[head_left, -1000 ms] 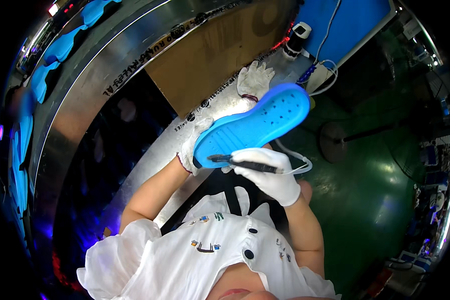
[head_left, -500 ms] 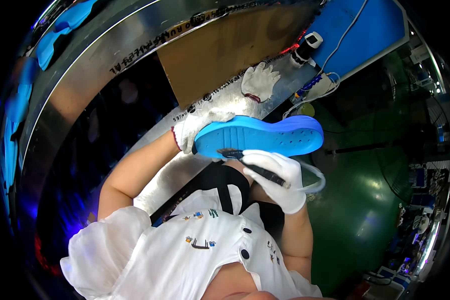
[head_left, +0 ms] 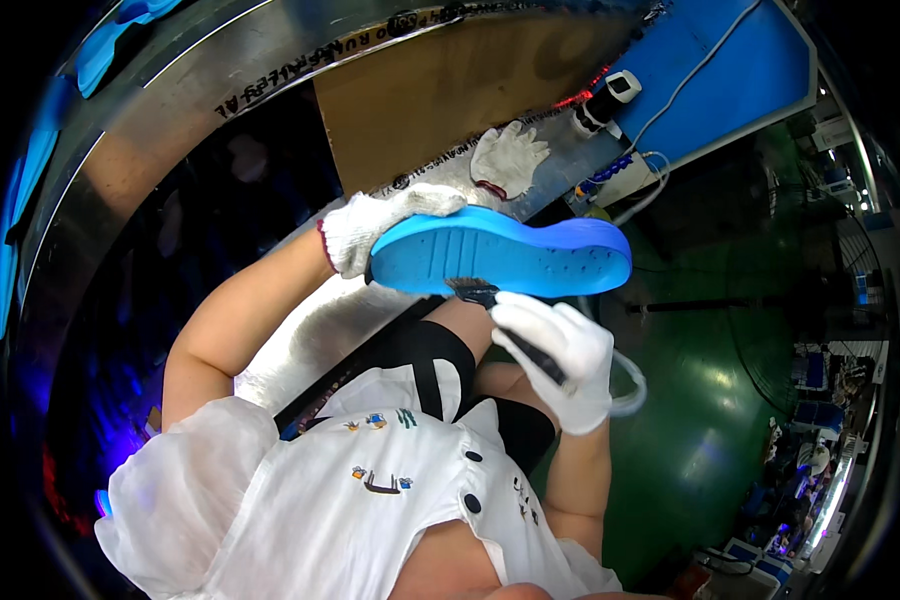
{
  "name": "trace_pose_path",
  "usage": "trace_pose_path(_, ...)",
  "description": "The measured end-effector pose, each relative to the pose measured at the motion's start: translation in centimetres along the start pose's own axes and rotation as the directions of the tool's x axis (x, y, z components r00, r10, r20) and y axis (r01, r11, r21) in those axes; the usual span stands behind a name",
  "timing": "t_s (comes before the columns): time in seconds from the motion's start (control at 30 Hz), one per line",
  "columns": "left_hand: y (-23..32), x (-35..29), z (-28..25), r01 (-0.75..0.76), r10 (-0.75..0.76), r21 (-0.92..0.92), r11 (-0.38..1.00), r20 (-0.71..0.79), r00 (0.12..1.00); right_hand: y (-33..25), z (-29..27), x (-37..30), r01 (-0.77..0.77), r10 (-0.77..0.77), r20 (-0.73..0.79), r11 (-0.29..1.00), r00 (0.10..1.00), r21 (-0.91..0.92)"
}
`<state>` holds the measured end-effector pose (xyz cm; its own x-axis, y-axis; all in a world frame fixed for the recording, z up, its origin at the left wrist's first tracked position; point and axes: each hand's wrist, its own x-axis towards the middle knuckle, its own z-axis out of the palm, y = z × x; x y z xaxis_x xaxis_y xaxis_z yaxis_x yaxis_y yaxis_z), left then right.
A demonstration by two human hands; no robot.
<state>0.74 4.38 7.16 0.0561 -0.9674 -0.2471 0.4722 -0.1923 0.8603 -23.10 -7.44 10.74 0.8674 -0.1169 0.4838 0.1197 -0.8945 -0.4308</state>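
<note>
A blue shoe sole [head_left: 510, 255], shading to violet along one side, is held out in front of me. My left hand [head_left: 375, 225], in a white knit glove with a dark red cuff, grips it by its left end. In my white-gloved right hand [head_left: 567, 360] is a brush with a black handle [head_left: 533, 353]. Its dark bristles [head_left: 463, 286] are at the sole's lower edge, left of the middle; whether they touch it I cannot tell. A clear tube [head_left: 630, 385] curves out beside the right hand.
A spare white glove [head_left: 508, 160] lies on the metal ledge beyond the sole. Brown cardboard [head_left: 410, 110] covers part of the surface behind it. Toward the far right stand a black and white device [head_left: 606, 103], a blue panel [head_left: 710, 80] and a loose cable [head_left: 682, 90].
The sole and both hands have shifted slightly up and left in the picture, along with the surroundings. The brush head has dropped from the sole's face to its lower edge.
</note>
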Motion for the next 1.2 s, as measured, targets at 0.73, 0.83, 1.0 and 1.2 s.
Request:
trace_pose_path(0.73,4.1,-5.5,0.6,-0.406,0.427,-0.235,0.883,0.043,0.903,-0.9,-1.0,-1.7,-0.027,0.115,-0.181,0.903,0.977,0.428)
trace_pose_path(0.83,13.2,-5.5,-0.8,-0.461,0.636,-0.547,0.699,0.182,0.75,-0.7,0.2,-2.2,-0.043,0.193,-0.219,0.835,0.956,0.549)
trace_pose_path(1.0,23.8,-6.8,-2.9,-0.399,0.821,0.841,0.367,-0.091,0.564,-0.4,2.3,-1.6,-0.071,0.187,-0.117,0.767,0.975,0.638)
trace_pose_path(1.2,25.6,-4.1,0.0,0.552,0.831,0.833,-0.02,-0.293,0.473,0.1,2.6,-2.3,-0.095,0.212,-0.1,0.748,0.972,0.657)
